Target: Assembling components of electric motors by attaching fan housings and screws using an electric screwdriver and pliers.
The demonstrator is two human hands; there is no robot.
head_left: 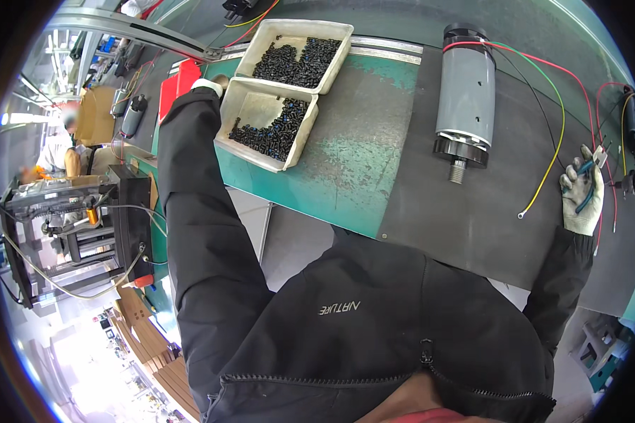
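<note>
Right of the smooth cylindrical motor [466, 95], the right hand [576, 189] gripped pliers [585, 168]; left were scuffed counter [356, 144] and the left hand [207, 85], grip unclear.

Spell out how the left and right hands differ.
The left hand is left of the near tray; the right hand is right of the motor. The right hand holds pliers; the left hand's grip is unclear. Both wear pale gloves.
</note>
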